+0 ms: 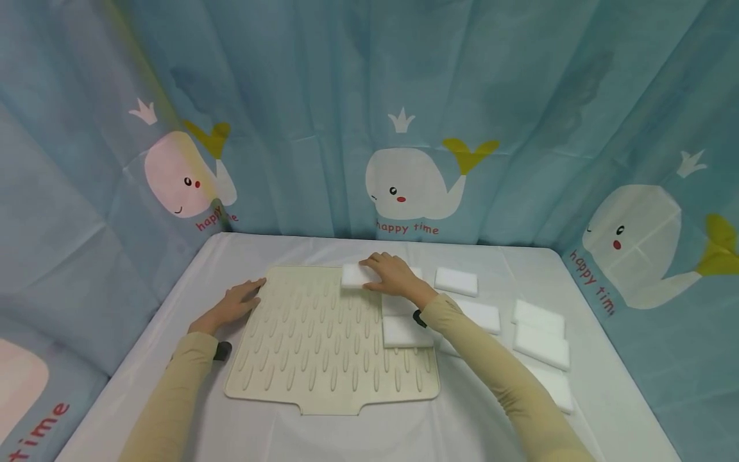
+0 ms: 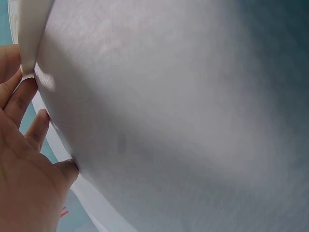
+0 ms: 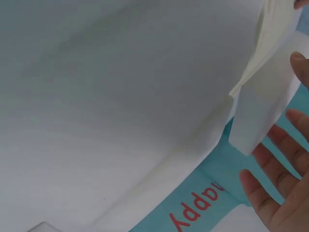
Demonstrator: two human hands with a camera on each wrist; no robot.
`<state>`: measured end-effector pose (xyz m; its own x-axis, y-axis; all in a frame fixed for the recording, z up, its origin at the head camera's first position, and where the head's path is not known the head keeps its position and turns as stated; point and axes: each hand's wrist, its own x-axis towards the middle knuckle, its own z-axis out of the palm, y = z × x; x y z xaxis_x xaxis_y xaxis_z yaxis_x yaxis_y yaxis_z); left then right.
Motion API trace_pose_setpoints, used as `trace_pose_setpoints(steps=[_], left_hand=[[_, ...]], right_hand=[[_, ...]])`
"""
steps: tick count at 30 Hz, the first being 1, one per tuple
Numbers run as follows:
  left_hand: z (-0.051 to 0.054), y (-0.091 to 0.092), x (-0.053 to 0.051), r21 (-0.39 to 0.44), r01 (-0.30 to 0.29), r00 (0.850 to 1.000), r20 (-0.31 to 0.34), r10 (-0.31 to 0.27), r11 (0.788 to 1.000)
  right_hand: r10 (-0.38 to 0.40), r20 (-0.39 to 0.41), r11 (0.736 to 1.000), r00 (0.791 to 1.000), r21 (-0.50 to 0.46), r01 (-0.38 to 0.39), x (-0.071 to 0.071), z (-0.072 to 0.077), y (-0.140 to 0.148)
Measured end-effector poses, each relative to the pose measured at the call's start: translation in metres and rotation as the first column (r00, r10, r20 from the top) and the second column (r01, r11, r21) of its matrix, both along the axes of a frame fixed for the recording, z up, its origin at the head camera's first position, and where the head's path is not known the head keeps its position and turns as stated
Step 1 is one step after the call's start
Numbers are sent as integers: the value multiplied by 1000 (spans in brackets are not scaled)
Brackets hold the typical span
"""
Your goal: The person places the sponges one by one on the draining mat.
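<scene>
A cream ribbed mat [image 1: 312, 333] lies on the table, and my left hand [image 1: 231, 305] touches its left edge with extended fingers. In the left wrist view, the fingers of that hand [image 2: 29, 150] are spread beside the mat's edge [image 2: 34, 29]. At the mat's back edge, my right hand [image 1: 395, 276] holds a white block [image 1: 353, 276], thumb on the near side and fingers on the far side. The right wrist view has the fingers of this hand [image 3: 285, 164] along the edge of the white block [image 3: 265, 96]; its thumb is mostly out of frame. White blocks [image 1: 407, 332] sit on the mat's right side, partly under my forearm.
Right of the mat lie several more white blocks, one near the back [image 1: 456, 281], one behind my right forearm [image 1: 482, 316] and others further right [image 1: 541, 346]. A blue curtain [image 1: 323, 96] with whale prints surrounds the white table [image 1: 144, 385].
</scene>
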<state>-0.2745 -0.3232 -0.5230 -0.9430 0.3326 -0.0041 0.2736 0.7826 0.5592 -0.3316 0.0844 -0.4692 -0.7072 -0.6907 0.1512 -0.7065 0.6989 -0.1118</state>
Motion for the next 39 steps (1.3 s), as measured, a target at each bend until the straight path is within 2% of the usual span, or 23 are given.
trace_pose_setpoints(steps=[10, 22, 30, 39], left_hand=[[0, -1, -1, -6, -3, 1000, -5, 3, 1000], [-1, 0, -1, 6, -16, 1000, -1, 16, 1000], [1, 2, -2, -13, -50, 998, 43, 51, 999], [1, 1, -1, -22, -49, 998, 36, 50, 999]], right_hand=[[-66, 120, 997, 991, 47, 61, -13, 2, -13], [-163, 153, 982, 975, 122, 145, -20, -11, -21], [-164, 148, 981, 975, 129, 145, -20, -9, -19], [-129, 141, 991, 982, 56, 123, -14, 4, -1]])
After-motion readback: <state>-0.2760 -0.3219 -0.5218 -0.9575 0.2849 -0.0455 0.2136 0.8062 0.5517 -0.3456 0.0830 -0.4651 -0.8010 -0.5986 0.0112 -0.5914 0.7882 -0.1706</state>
